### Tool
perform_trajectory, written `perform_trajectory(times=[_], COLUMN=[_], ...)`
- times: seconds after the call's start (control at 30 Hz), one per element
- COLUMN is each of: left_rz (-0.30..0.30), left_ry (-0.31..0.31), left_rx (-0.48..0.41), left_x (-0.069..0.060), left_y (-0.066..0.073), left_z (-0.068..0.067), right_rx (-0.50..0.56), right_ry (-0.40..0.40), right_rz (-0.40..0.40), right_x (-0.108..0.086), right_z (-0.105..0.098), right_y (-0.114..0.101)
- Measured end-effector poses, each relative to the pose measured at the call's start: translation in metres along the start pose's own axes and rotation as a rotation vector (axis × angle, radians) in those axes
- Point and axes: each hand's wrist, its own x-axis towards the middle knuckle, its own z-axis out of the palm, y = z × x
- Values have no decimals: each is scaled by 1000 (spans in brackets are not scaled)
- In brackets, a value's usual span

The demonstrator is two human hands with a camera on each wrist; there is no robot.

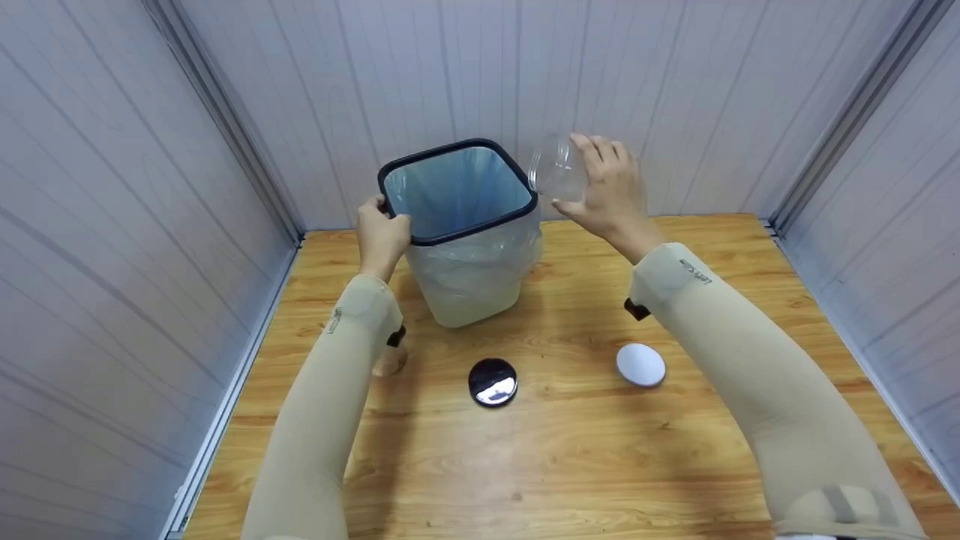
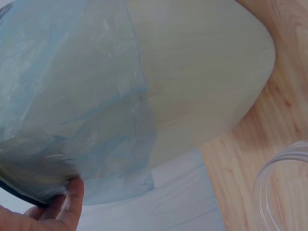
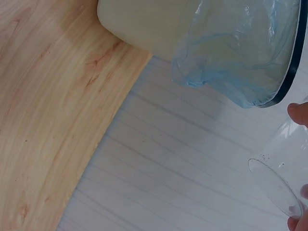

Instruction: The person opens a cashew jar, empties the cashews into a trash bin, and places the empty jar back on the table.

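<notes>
A pale trash bin (image 1: 471, 306) with a dark rim and a bluish plastic liner (image 2: 96, 96) stands at the back, leaning slightly. My left hand (image 1: 382, 238) grips its rim at the left corner, fingers over the liner's edge. Beside the opposite rim, my right hand (image 1: 611, 191) holds a clear jar (image 1: 556, 171) on its side, mouth facing the bin's opening. A few dark specks show near the base of that jar (image 3: 275, 166) in the right wrist view. Another clear jar (image 2: 262, 195) stands on the table, partly hidden behind my left sleeve in the head view.
On the wooden table (image 1: 570, 465) lie a round black lid (image 1: 493, 382) near the middle and a round white lid (image 1: 641, 365) to the right. Pale panel walls (image 1: 750, 97) close off the back and both sides.
</notes>
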Motion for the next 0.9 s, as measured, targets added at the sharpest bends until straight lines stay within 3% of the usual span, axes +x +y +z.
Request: perform_trajectory(times=[0.9], left_rz=[9], left_ry=[-2], left_rx=[-15], left_x=[0], left_y=[0], left_z=[-2], right_rx=[67], right_ry=[21], right_rz=[72], right_x=[-28], right_z=[14], right_y=[17])
